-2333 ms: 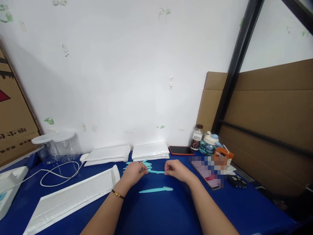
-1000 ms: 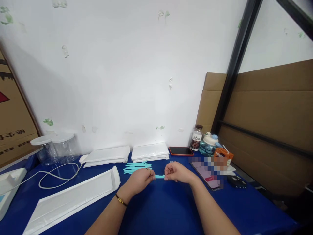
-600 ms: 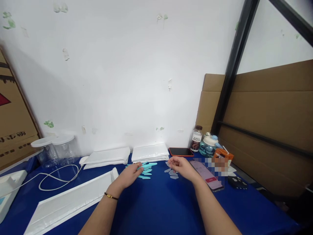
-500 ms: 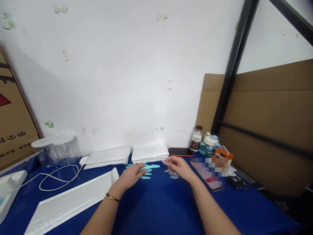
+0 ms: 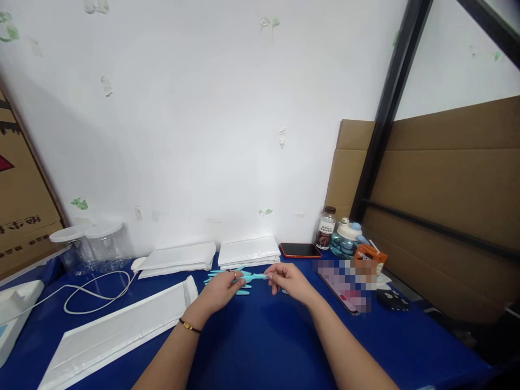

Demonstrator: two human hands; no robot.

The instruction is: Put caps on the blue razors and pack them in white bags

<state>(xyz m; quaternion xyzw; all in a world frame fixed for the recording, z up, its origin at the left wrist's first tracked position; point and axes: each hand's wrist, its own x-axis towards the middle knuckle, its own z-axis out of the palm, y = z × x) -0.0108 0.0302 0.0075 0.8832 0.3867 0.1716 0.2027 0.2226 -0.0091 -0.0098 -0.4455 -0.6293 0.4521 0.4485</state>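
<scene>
My left hand is closed on a thin teal eyebrow razor, its end pointing right. Under and around those fingers several more teal razors lie on the blue table. My right hand meets the free end of the held razor in a pinch. A small clear cover seems to be between its fingertips, though the fingers mostly hide it. Below that hand another clear cover peeks out; the others are hidden.
White padded mailers are stacked by the wall, and a long one lies at left. A dark-screened phone, a brown-capped bottle, a drinking bottle and an orange carton stand right. A white cable loops at left.
My right hand has moved left from the clear covers to the end of the teal razor. My left hand keeps its hold in about the same place.
</scene>
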